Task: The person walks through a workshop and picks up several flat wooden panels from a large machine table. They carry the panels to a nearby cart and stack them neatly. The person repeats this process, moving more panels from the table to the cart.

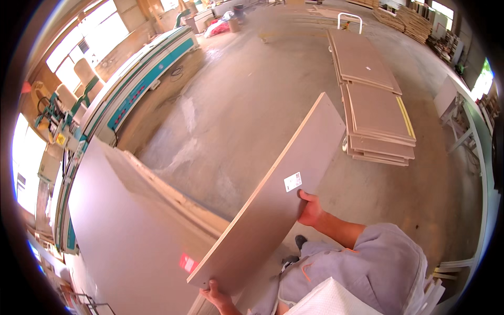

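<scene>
A long grey-brown board (268, 210) with a pale edge is held tilted in front of me. My right hand (311, 209) grips its lower long edge, thumb on the face, just below a white label (293, 181). At the board's near end, my left hand (214, 295) holds the corner with the thumb on the face; its other fingers are hidden behind. The board's near end overlaps a large grey-brown sheet (126, 226) at left, beside a red tag (188, 262). Whether the board touches that sheet, I cannot tell.
Flat boards (378, 113) are stacked on a cart with a white handle (350, 17) ahead to the right. A long teal and white machine (152, 68) runs along the left. At far right stands a pale metal frame (480, 173). Timber (407, 23) is piled at the back right.
</scene>
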Motion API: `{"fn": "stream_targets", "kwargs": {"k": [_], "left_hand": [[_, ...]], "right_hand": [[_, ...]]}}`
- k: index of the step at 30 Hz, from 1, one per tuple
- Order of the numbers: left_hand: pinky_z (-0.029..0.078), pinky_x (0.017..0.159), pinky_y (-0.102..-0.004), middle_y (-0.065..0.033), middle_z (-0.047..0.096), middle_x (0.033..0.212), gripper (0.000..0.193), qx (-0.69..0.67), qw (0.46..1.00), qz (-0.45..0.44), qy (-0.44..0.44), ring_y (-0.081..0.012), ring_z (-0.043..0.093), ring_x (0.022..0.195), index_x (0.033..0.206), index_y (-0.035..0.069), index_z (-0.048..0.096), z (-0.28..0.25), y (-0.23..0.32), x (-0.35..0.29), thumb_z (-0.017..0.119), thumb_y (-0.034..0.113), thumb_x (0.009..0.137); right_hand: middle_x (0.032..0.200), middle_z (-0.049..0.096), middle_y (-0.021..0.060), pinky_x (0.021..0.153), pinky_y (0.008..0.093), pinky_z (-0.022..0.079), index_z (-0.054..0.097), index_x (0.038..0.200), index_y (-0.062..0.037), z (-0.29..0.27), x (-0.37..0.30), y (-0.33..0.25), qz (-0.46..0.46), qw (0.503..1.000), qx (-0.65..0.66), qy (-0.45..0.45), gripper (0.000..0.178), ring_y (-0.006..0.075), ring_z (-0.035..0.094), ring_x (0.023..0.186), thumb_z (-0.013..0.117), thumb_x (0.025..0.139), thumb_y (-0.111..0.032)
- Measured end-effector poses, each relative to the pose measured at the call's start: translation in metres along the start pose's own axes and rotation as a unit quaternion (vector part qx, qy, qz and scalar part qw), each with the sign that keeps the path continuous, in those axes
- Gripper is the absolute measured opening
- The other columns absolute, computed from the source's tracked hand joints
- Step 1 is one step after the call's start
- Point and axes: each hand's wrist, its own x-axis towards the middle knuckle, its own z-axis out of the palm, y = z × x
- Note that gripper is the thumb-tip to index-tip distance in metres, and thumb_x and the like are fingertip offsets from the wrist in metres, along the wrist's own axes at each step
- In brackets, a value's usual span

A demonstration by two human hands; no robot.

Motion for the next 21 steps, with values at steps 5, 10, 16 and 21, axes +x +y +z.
{"fn": "stream_targets", "kwargs": {"k": [5, 10, 16, 21], "left_hand": [[0.044, 0.069, -0.0302, -0.0073, 0.060, 0.086, 0.049, 0.007, 0.998, -0.030, -0.052, -0.0165, 0.056, 0.077, 0.097, -0.007, 0.059, 0.135, -0.003, 0.079, 0.072, 0.033, 0.072], [0.044, 0.074, -0.0313, -0.0071, 0.059, 0.089, 0.047, -0.026, 0.986, -0.080, -0.146, -0.0181, 0.056, 0.081, 0.102, -0.005, 0.057, 0.239, -0.034, 0.185, 0.071, 0.027, 0.071], [0.046, 0.070, -0.0308, -0.0073, 0.062, 0.087, 0.040, -0.081, 0.962, -0.137, -0.222, -0.0174, 0.058, 0.077, 0.096, -0.007, 0.060, 0.421, -0.085, 0.323, 0.074, 0.021, 0.070], [0.046, 0.074, -0.0303, -0.0084, 0.064, 0.091, 0.034, -0.076, 0.923, -0.210, -0.314, -0.0163, 0.059, 0.080, 0.098, -0.006, 0.061, 0.586, -0.076, 0.412, 0.071, 0.015, 0.073]], "right_hand": [[0.115, 0.058, 0.0069, 0.093, 0.0425, 0.040, 0.055, 0.116, -0.0086, 0.006, 0.065, -0.111, -0.084, 0.996, -0.009, 0.042, 0.043, 0.0263, 0.053, 0.108, 0.065, 0.080, -0.029], [0.112, 0.059, 0.0063, 0.094, 0.0409, 0.040, 0.055, 0.114, -0.0087, -0.017, 0.131, -0.186, -0.160, 0.981, -0.001, 0.106, 0.041, 0.0259, 0.053, 0.107, 0.066, 0.079, -0.027], [0.119, 0.056, 0.0058, 0.089, 0.0416, 0.045, 0.049, 0.123, -0.0089, -0.004, 0.212, -0.304, -0.257, 0.958, -0.033, 0.122, 0.051, 0.0254, 0.054, 0.107, 0.065, 0.079, -0.030], [0.118, 0.058, 0.0043, 0.087, 0.0411, 0.047, 0.051, 0.119, -0.0104, -0.014, 0.259, -0.391, -0.373, 0.906, -0.023, 0.198, 0.045, 0.0242, 0.056, 0.106, 0.063, 0.079, -0.029]]}}
